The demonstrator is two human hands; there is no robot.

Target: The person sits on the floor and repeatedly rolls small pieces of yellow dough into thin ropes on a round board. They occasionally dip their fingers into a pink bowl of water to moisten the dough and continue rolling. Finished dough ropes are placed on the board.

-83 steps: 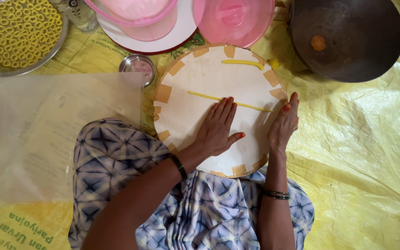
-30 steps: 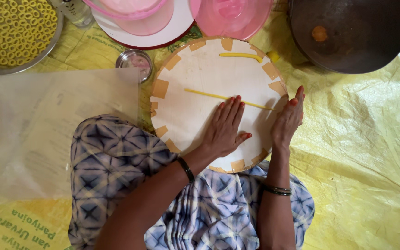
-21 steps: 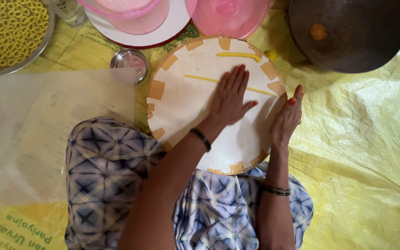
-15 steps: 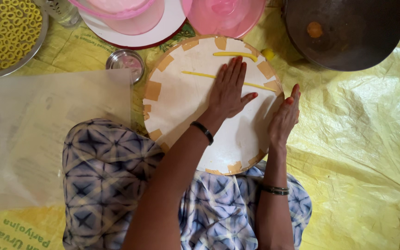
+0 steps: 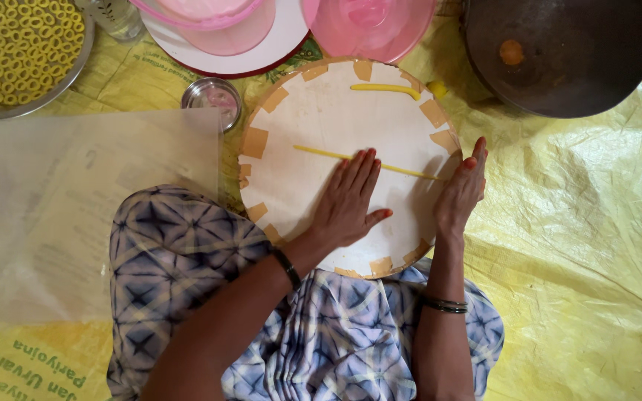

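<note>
Left hand [image 5: 351, 199] flat, fingers spread, palm down on round white board [image 5: 299, 186]. Holds nothing. Fingertips touch long thin yellow dough strip [image 5: 321, 153]. Strip runs side to side, crosswise to fingers, slanting down toward right hand [image 5: 461, 191]. Right hand open too, fingers together, resting at board's right edge, just beside strip's far end. Left hand nearer strip's middle. Shorter fat dough strip [image 5: 385, 89] lies farther off, past left fingertips, well apart from both hands.

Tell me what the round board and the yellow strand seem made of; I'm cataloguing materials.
Board: probably wood or pressboard, matte off-white face, tan tape patches round the rim. Strand: looks like soft dough, smooth pale yellow, rolled thin beneath the left hand.
</note>
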